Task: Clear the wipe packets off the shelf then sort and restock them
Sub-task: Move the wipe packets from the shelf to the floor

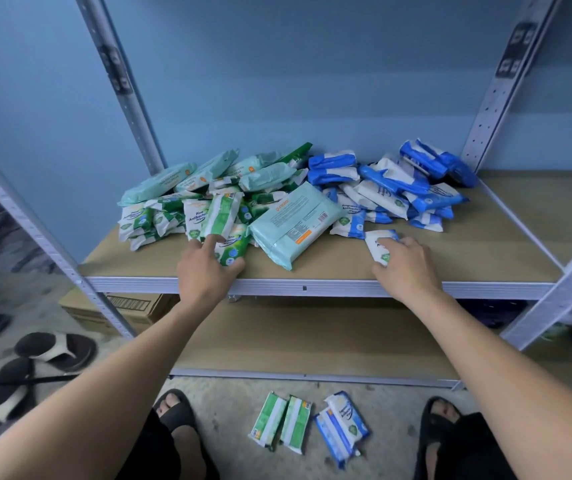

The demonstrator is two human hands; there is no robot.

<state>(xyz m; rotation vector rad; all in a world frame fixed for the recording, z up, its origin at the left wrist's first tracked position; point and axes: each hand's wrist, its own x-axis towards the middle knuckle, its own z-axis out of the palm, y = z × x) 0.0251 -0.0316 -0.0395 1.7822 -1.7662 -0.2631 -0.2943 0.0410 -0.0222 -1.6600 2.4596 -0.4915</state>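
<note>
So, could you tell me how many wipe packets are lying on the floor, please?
4, in a row: a green packet, a second green packet beside it, then a blue packet lying over another blue packet. More could hide beneath.

shelf (468, 251): green packets (180, 216) heaped left; blue packets (399, 188) heaped right; mint pack (295, 223) between | floor (229, 410): four packets (293, 422) lying flat

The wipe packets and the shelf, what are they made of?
The wipe packets look like thin soft plastic film: glossy, crinkled, with sealed ends. The shelf board looks like pressed wood or fibreboard, matte tan with no grain showing. The shelf frame seems to be painted or coated metal, pale grey with punched holes.
</note>
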